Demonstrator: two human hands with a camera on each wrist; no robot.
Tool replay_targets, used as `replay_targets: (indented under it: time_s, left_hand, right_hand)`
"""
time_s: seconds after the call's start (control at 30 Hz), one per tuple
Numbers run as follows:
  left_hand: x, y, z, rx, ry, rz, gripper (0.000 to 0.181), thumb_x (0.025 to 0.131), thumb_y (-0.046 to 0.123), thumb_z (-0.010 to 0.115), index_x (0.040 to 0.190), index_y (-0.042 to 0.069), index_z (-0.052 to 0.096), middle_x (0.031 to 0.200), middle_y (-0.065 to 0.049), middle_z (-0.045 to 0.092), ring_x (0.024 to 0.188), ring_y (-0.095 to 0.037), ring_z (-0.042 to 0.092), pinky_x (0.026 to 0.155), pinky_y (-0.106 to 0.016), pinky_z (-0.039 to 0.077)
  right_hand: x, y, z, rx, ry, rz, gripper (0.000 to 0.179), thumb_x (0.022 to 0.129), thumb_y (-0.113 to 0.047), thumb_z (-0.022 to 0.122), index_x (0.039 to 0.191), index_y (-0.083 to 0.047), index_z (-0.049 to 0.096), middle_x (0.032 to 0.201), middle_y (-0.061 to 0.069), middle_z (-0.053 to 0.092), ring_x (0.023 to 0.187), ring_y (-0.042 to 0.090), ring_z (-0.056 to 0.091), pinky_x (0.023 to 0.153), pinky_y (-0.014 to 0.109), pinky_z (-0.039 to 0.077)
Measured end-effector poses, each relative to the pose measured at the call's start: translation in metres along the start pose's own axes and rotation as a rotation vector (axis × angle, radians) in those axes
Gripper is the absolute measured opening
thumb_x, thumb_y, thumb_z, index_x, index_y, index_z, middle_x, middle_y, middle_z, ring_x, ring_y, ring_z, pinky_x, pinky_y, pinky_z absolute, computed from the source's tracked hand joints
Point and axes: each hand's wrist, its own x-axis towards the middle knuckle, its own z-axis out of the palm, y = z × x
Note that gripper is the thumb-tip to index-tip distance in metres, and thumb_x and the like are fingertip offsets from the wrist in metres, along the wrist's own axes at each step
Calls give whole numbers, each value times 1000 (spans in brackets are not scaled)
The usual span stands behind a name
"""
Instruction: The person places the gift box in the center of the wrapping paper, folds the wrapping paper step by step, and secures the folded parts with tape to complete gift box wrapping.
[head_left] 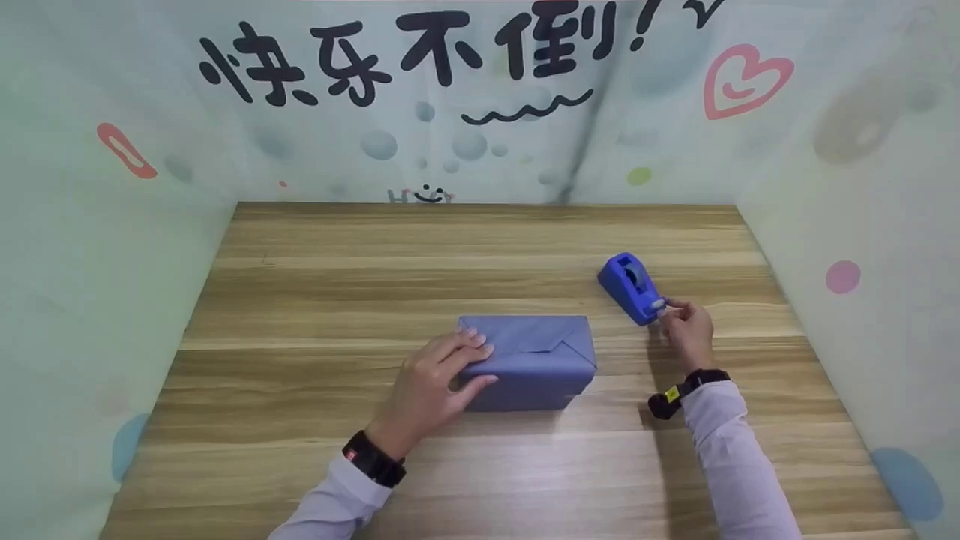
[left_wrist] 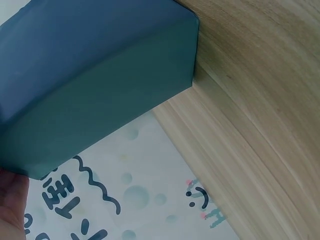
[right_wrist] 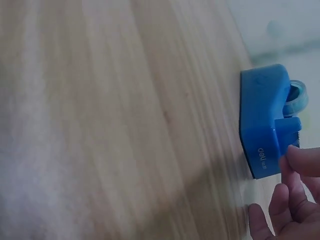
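A box wrapped in blue-grey paper [head_left: 529, 382], with a folded flap on its top face, stands on the wooden table. My left hand [head_left: 435, 371] holds its left end, fingers over the top and thumb along the near side. Off to the right is a blue tape dispenser [head_left: 626, 289] carrying a small roll of clear tape [right_wrist: 297, 99]. At its toothed cutter end, thumb and forefinger of my right hand [head_left: 690, 334] pinch together on the tape's end. The other right fingers curl loosely below, seen in the right wrist view.
The wooden table [head_left: 322, 300] meets a pale printed backdrop [head_left: 322, 150] behind and at both sides. The dispenser stands beyond the box's right end, with bare wood between them. A black wrist strap with a small camera [head_left: 664, 403] hangs over the table at the right wrist.
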Motion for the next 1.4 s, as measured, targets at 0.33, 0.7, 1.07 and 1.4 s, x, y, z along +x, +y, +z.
replay_targets:
  time_s: [0.33,0.7,1.07,1.4]
  left_hand:
    - [0,1,-1,18,-20,-3,34,77,29,76,104,9,70,107,-6,68,107,-19,62,98,-26,45]
    - [0,1,1,5,0,8,35,75,29,77,101,8,70,106,-7,68,105,-22,62,95,-30,48]
    - [0,0,-1,18,-34,-15,34,77,30,75,103,9,70,108,-6,68,107,-20,61,97,-28,46]
    - [2,2,-3,54,-63,-10,35,78,33,74,104,9,70,107,-7,67,105,-22,62,94,-30,49]
  right_hand:
    - [0,0,4,-272,89,-210,23,86,-3,56,107,7,59,88,26,64,68,23,55,57,23,38]
    - [-1,-3,-1,-379,90,-297,23,84,-2,58,106,5,61,93,25,66,91,40,57,82,52,35]
    - [-6,1,-23,-397,5,-226,31,87,-9,59,115,4,62,102,25,65,97,40,57,84,44,40]
    - [-34,-30,-36,-133,-109,-123,35,87,-23,65,111,1,65,86,-10,70,79,-4,54,76,19,42]
